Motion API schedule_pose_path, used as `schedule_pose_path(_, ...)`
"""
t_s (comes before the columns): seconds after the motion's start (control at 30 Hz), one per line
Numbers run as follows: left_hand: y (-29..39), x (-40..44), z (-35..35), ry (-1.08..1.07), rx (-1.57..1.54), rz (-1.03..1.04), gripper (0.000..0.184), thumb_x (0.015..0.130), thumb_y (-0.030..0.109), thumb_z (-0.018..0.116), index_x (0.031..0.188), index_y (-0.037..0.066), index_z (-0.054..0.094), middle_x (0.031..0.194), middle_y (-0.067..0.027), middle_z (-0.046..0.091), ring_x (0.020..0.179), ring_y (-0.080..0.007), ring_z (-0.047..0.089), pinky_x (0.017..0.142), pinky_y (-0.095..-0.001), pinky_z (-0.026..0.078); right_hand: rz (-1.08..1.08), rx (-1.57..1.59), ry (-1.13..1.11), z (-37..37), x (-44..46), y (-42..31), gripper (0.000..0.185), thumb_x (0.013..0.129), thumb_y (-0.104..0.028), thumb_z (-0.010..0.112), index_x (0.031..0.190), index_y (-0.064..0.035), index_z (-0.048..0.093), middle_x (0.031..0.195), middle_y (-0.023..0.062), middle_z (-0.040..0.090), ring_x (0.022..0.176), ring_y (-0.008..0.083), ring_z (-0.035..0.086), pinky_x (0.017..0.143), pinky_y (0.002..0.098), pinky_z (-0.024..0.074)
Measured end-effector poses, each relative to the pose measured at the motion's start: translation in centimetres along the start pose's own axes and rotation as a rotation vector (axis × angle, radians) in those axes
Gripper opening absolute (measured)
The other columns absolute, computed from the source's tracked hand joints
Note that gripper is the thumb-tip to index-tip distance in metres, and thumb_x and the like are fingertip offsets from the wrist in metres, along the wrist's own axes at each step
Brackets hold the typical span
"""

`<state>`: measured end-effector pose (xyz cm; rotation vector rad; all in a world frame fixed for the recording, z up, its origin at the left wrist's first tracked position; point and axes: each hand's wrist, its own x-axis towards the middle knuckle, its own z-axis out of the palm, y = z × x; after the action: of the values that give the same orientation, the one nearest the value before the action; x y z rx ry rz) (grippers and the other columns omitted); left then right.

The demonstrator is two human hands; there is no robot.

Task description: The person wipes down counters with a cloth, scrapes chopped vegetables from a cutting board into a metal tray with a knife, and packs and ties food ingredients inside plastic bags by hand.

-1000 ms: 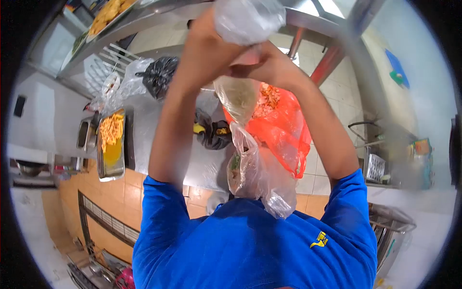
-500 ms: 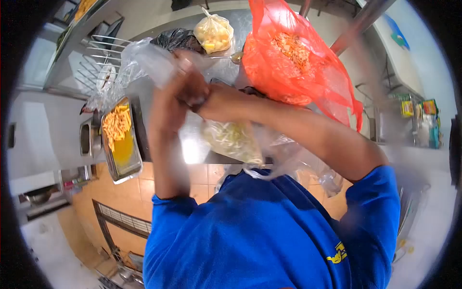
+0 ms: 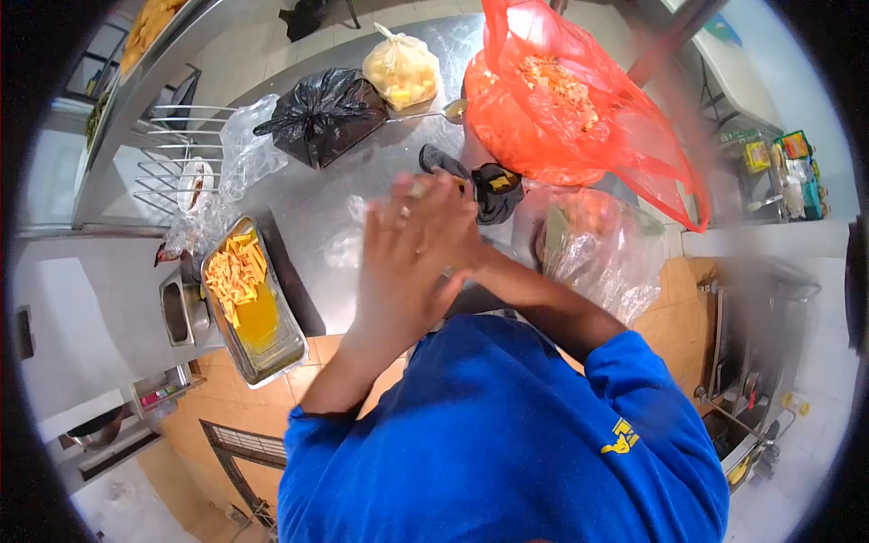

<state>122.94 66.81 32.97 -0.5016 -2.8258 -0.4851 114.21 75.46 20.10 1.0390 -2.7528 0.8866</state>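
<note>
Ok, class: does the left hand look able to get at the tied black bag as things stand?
Probably yes: bare steel tabletop lies between the left hand and the tied black bag, though the right hand overlaps the left.

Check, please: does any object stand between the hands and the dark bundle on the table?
Nothing visible does: in this view the hands partly cover the dark bundle. Whether they touch it is unclear.

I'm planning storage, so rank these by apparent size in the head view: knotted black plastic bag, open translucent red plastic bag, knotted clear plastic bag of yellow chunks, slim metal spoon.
Largest to smallest, as they look:
Red bag
Knotted black bag
Clear bag of chunks
Spoon
</note>
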Motion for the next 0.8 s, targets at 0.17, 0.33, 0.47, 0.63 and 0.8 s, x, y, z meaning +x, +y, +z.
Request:
schedule_pose_path(0.17, -7.4, -2.5, 7.6, -0.390, 0.370, -0.284, 0.094, 0.064, 0.027, 0.078, 0.140, 0.010, 0.027, 0.132, -0.0130, 0.044, 0.132, -0.0350, 0.029, 0.105, -0.0594, 0.020, 0.053, -0.069, -0.086, 2.9, -0.2, 0.4, 0.041, 0.070, -0.022, 0.062, 0.110, -0.0150, 0.063, 0.136, 0.0086, 0.039, 0.129, 0.0364, 0.031, 0.095, 0.0636, 0.0279)
schedule_pose_path(0.33, -8.6, -3.0, 9.7, -0.412, 0.324, -0.317, 0.098, 0.065, 0.023, 0.076, 0.140, -0.001, 0.018, 0.114, -0.0181, 0.054, 0.104, -0.0327, 0.056, 0.092, -0.0532, 0.040, 0.101, -0.021, -0.193, 3.4, 0.0, 0.1, 0.056, 0.071, -0.020, 0.060, 0.127, -0.0185, 0.052, 0.141, 0.0108, 0.033, 0.133, 0.0375, 0.023, 0.100, 0.0674, 0.0187)
schedule_pose_path(0.47, -9.6, -3.2, 11.1, -0.388, 0.270, -0.303, 0.095, 0.067, 0.019, 0.073, 0.140, -0.004, 0.017, 0.105, -0.0195, 0.058, 0.085, -0.0329, 0.062, 0.078, -0.0429, 0.049, 0.106, -0.013, -0.189, 4.1, 0.3, 0.4, 0.063, 0.072, -0.020, 0.059, 0.133, -0.0198, 0.044, 0.142, 0.0130, 0.031, 0.133, 0.0393, 0.022, 0.099, 0.0691, 0.0160)
schedule_pose_path(0.63, -10.4, -2.9, 9.1, -0.542, 0.249, -0.289, 0.064, 0.079, 0.010, 0.054, 0.136, -0.004, 0.027, 0.086, -0.0150, 0.062, 0.068, -0.0270, 0.064, 0.055, -0.0384, 0.052, 0.082, 0.011, -0.233, 3.3, 0.5, 0.0, 0.059, 0.071, -0.019, 0.060, 0.129, -0.0170, 0.049, 0.143, 0.0125, 0.030, 0.134, 0.0388, 0.019, 0.099, 0.0704, 0.0147)
schedule_pose_path(0.8, -8.8, 0.0, 2.6, -0.717, 0.193, -0.188, 0.040, 0.084, 0.015, 0.052, 0.119, -0.002, 0.046, 0.067, -0.0126, 0.062, 0.061, -0.0273, 0.065, 0.052, -0.0390, 0.050, -0.187, 0.023, -0.217, -1.2, 0.7, 0.5, 0.034, 0.065, -0.015, 0.067, 0.098, -0.0169, 0.068, 0.139, 0.0001, 0.040, 0.133, 0.0265, 0.028, 0.100, 0.0677, 0.0148)
